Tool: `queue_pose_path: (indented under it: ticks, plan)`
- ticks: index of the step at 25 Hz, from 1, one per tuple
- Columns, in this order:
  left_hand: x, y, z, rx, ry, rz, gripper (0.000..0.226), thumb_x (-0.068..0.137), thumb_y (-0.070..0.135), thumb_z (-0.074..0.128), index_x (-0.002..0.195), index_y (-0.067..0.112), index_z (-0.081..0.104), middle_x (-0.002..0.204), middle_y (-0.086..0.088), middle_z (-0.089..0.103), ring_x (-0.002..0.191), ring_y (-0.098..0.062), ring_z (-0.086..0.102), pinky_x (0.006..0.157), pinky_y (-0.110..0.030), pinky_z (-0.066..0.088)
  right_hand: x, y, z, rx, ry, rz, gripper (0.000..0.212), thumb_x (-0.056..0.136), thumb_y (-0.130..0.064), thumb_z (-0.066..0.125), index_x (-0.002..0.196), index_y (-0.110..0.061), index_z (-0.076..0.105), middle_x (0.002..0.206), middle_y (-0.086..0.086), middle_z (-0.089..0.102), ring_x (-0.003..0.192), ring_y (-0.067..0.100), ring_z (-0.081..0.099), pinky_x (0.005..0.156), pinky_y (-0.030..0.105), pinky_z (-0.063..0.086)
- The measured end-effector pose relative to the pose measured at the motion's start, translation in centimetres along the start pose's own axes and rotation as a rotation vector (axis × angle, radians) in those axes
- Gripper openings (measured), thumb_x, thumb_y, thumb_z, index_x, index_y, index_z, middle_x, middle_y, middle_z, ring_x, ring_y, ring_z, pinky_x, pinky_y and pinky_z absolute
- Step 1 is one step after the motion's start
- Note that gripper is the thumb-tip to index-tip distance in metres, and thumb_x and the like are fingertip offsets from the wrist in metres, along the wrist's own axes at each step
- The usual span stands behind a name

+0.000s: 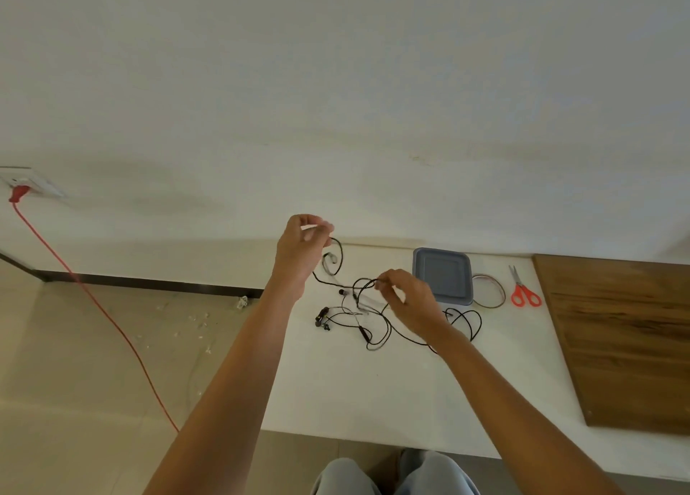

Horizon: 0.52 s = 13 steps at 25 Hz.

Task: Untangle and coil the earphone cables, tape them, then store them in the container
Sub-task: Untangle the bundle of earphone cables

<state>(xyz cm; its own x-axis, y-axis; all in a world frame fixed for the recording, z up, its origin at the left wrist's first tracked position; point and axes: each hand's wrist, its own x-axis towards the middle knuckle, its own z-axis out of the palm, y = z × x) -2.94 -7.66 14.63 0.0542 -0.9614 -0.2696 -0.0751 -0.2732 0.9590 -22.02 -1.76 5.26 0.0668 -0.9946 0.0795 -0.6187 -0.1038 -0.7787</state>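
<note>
A tangle of black earphone cables [373,326] lies on the white table [354,393], with earbuds at its left end. My left hand [298,248] is raised above the table's far edge and pinches one end of a black cable, which curls down in a loop. Lower and to the right, my right hand [410,300] pinches the same cable near the tangle. A grey-blue container [442,276] stands just behind my right hand. A roll of clear tape [489,291] lies to its right, and red-handled scissors [522,289] lie beyond that.
A brown wooden board [619,337] covers the table's right part. A red power cord [93,300] runs from a wall socket [30,184] across the floor at left. Small bits of debris lie on the floor tiles. My knees show below the table's near edge.
</note>
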Motion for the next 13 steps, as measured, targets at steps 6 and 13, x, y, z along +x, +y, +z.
queue_pose_path:
  ticks: [6, 13]
  plan:
    - [-0.8, -3.9, 1.4, 0.470, -0.315, 0.098, 0.015, 0.089, 0.033, 0.063, 0.103, 0.030, 0.069, 0.121, 0.008, 0.065, 0.115, -0.009, 0.056, 0.087, -0.021, 0.038, -0.8, -3.9, -5.4, 0.313, -0.005, 0.204, 0.017, 0.095, -0.017, 0.050, 0.087, -0.018, 0.065, 0.073, -0.002, 0.067, 0.062, 0.012, 0.061, 0.071, 0.045, 0.055]
    - [-1.7, -4.4, 3.3, 0.549, -0.541, 0.186, 0.022, 0.089, 0.017, 0.064, 0.109, 0.025, 0.066, 0.111, 0.017, 0.064, 0.114, 0.005, 0.051, 0.087, -0.011, 0.037, -0.6, -6.5, -7.3, 0.514, -0.050, 0.234, 0.019, 0.097, -0.011, 0.047, 0.093, -0.010, 0.065, 0.070, 0.002, 0.059, 0.056, 0.012, 0.045, 0.061, 0.025, 0.047]
